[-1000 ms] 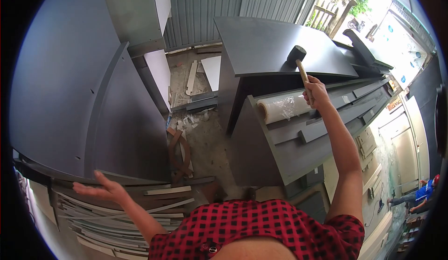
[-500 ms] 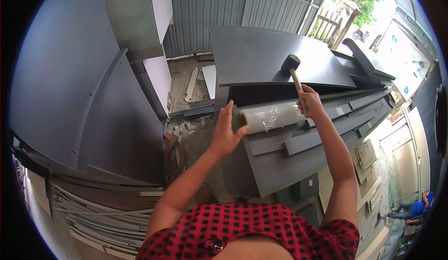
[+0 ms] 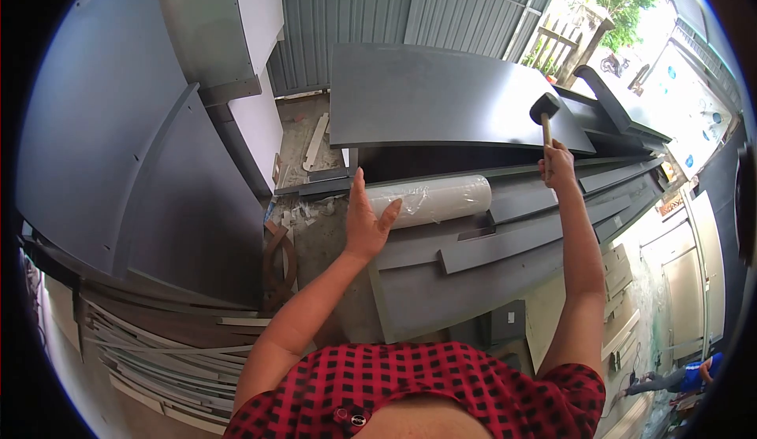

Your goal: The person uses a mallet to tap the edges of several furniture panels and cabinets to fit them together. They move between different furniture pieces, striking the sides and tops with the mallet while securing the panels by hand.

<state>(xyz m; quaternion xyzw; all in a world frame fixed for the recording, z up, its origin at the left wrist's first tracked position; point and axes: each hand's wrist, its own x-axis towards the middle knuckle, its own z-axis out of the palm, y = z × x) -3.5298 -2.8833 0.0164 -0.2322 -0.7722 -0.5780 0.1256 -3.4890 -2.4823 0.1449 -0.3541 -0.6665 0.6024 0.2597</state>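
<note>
One rubber mallet (image 3: 544, 109) is clenched in the right hand (image 3: 558, 165); left hand (image 3: 368, 225), thumb and fingers spread, best kept clear.

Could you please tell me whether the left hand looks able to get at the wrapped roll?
Probably yes: the left hand, fingers extended, is at one end of the wrapped roll, with nothing visible between them.

A grey corrugated wall (image 3: 351, 25) rises behind the littered floor (image 3: 318, 240), near a sunlit fence (image 3: 557, 47).

White roll (image 3: 451, 201) and dark boards (image 3: 528, 237) on a grey panel (image 3: 434, 301)
</note>
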